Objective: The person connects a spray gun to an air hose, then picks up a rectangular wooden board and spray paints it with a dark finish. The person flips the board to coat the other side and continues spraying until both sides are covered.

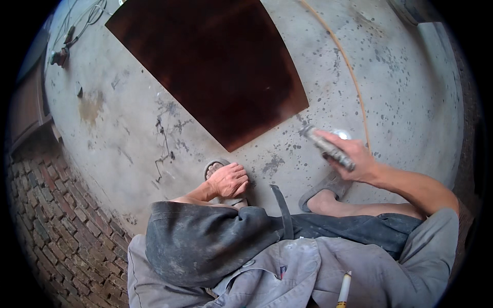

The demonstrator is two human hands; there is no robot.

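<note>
L hand, R hand w/ tool; dk panel just beyond both.

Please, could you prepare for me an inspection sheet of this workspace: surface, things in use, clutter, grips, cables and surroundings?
Surface: grey floor, dark spots in many places, one brown stain at left.
Things in use: dark brown board in front of the person; grey hand tool, blurred, perhaps a spray gun.
Clutter: small dark tool at upper left.
Grips: left hand with fingers curled, nothing seen in it; right hand closed round the grey hand tool.
Cables: looped cable at upper left; orange hose at right, its connection unclear.
Surroundings: brick paving at lower left.
</note>
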